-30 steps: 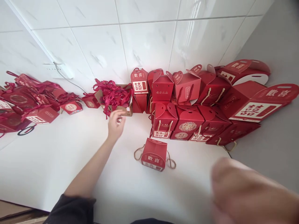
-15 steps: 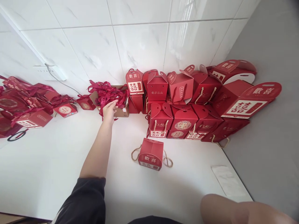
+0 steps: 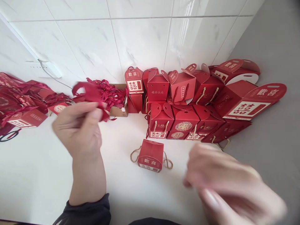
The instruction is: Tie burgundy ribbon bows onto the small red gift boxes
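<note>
In the left hand [image 3: 78, 129], red ribbon [image 3: 91, 92].

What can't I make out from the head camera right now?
All in the head view:
Right grip: motion blur and its curled pose hide whether it holds anything.
Ribbon in the left grip: blurred, its pinched part covered by that grip.
Cardboard box: the ribbon heap hides its bottom.
Far-left red boxes: cut off by the picture's left edge.
</note>
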`<move>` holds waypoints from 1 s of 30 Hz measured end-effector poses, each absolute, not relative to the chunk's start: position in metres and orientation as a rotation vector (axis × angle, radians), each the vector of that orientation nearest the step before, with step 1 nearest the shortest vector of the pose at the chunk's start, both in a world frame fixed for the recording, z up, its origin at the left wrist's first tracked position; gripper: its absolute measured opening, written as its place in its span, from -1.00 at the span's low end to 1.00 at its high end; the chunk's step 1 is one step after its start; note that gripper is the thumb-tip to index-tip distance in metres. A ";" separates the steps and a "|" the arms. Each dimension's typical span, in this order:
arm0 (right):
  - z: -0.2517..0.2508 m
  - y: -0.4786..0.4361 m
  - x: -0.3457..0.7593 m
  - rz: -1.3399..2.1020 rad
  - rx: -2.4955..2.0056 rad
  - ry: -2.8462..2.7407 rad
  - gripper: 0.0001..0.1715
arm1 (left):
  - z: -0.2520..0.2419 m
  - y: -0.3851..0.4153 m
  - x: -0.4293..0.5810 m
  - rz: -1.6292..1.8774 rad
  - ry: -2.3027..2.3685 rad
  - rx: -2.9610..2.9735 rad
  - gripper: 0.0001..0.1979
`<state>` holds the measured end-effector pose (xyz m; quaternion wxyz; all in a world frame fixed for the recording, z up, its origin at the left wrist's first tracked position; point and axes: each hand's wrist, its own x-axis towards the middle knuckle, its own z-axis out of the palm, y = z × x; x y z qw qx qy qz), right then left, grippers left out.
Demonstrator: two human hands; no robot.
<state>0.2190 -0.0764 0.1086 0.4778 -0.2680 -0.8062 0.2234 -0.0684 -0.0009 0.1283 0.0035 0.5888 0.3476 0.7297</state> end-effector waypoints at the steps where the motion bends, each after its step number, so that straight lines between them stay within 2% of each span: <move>1: 0.110 -0.066 0.208 0.607 -0.689 -1.955 -0.76 | 0.126 -0.006 -0.058 2.087 1.062 1.816 -0.79; 3: 0.109 -0.044 0.190 0.740 -0.858 -1.935 -0.80 | 0.121 -0.010 -0.041 1.693 1.025 1.742 -0.61; 5: 0.103 -0.025 0.179 0.909 -0.928 -1.914 -0.68 | 0.117 -0.008 -0.027 1.388 1.024 1.668 -0.51; 8: 0.089 -0.005 0.174 1.204 -0.909 -1.738 -0.56 | 0.110 -0.003 -0.013 1.109 1.007 1.585 -0.59; 10: 0.083 0.001 0.174 1.280 -0.873 -1.546 -0.65 | 0.105 0.001 -0.008 1.040 0.998 1.533 -0.67; 14: 0.081 0.004 0.178 1.201 -0.817 -1.286 -0.86 | 0.095 0.006 -0.004 0.873 1.014 1.440 -0.73; 20: 0.085 0.006 0.186 1.034 -0.895 -1.198 -0.81 | 0.091 0.006 -0.004 0.627 0.849 1.392 -0.84; 27: 0.078 0.021 0.199 1.006 -0.927 -1.128 -0.74 | 0.099 0.001 -0.009 0.629 0.597 1.729 -0.91; 30: 0.075 0.026 0.201 1.012 -0.911 -1.075 -0.73 | 0.099 0.000 -0.010 0.652 0.420 1.785 -0.88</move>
